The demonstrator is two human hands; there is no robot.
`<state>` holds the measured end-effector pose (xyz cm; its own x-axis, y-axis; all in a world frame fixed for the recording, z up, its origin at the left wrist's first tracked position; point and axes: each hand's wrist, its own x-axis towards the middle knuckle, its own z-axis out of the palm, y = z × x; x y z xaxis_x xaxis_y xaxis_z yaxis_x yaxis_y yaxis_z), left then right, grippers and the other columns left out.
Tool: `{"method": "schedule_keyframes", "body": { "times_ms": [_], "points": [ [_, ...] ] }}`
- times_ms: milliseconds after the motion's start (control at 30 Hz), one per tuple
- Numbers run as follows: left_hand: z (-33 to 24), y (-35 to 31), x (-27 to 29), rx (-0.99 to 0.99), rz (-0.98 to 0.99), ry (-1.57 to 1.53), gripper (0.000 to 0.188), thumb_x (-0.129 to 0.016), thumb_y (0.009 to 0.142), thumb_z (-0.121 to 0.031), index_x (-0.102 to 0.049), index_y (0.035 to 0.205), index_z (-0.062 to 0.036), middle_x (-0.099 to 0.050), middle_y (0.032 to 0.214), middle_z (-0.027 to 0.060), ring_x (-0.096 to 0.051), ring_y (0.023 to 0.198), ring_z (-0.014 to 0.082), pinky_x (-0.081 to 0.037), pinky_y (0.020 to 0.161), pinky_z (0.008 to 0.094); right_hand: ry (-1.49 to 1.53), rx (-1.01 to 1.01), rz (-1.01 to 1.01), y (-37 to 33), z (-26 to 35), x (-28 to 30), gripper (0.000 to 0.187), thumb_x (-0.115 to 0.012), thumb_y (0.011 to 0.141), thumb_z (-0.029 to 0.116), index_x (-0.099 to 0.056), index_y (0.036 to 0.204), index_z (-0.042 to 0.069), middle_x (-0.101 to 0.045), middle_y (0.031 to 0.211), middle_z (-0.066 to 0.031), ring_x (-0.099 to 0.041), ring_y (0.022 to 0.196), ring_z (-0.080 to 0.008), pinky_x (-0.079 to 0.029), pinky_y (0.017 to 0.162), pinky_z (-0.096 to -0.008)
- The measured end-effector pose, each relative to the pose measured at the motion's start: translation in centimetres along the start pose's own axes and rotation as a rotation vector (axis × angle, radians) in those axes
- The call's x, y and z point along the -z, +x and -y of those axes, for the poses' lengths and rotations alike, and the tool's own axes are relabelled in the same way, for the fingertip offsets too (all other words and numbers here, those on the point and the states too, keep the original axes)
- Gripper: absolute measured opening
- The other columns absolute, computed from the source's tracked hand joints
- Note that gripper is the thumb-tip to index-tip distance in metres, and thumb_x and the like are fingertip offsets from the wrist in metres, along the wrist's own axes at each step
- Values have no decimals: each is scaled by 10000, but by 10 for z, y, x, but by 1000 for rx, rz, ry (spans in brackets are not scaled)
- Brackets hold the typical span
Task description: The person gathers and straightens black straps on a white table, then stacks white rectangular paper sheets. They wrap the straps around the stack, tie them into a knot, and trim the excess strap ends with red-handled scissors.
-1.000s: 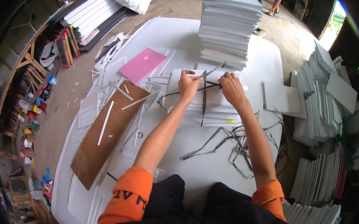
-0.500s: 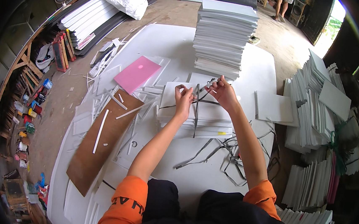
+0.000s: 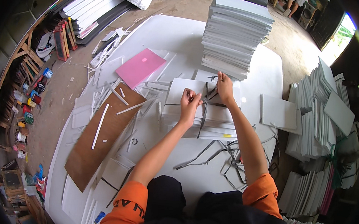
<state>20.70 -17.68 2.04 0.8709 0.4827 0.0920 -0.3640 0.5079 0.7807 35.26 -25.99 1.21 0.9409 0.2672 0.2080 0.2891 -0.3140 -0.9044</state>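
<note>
In front of me lies a bundle of white sheets (image 3: pixel 180 92), wrapped crosswise by a dark grey strap (image 3: pixel 204 119). Over its top, the strap's crossing lies between my two hands. My left hand (image 3: pixel 189 107) is closed at the left of the crossing, with its fingertips pinched on a strap end. To the right and slightly farther off, my right hand (image 3: pixel 224 90) is also closed, gripping the strap, and a short curled tail sticks out by its fingers. My fingers partly hide the crossing itself.
A tall stack of white sheets (image 3: pixel 236 36) stands behind the bundle. Loose grey straps (image 3: pixel 210 150) lie nearer to me. At left are a pink sheet (image 3: pixel 140 68), a brown board (image 3: pixel 101 143) and white offcuts. More stacks (image 3: pixel 309 122) line the right side.
My hands have drawn in closer to the strap crossing, the right one turning into a tighter grip. The left fingers have curled in. The whole view has shifted slightly.
</note>
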Motion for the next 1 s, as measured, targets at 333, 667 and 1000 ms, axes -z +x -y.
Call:
{"method": "schedule_keyframes", "body": {
  "times_ms": [333, 667, 1000],
  "points": [
    [-15, 31, -5, 175, -187, -152, 221, -511, 823, -107, -310, 913, -115, -430, 761, 33, -409, 584, 92, -412, 610, 288, 475, -206, 216, -16, 11, 24, 357, -374, 895, 351, -428, 719, 45, -341, 538, 16, -321, 448, -69, -307, 412, -228],
    [-23, 20, 2, 101, -346, -210, 291, -487, 828, -53, -342, 1079, -78, -495, 929, 94, -471, 653, 127, -433, 632, 248, 328, -146, 384, -22, 17, 27, 198, -440, 871, 208, -484, 834, 18, -368, 603, 13, -353, 527, -73, -340, 493, -216],
    [-31, 10, -4, -329, -320, -16, 291, -521, 807, -37, -284, 966, -89, -499, 1042, 131, -533, 732, 165, -464, 757, 314, 452, 47, 56, -45, 29, 21, 103, -365, 849, -7, -325, 938, 25, -596, 736, -106, -513, 527, -126, -403, 489, -232]
  ]
}}
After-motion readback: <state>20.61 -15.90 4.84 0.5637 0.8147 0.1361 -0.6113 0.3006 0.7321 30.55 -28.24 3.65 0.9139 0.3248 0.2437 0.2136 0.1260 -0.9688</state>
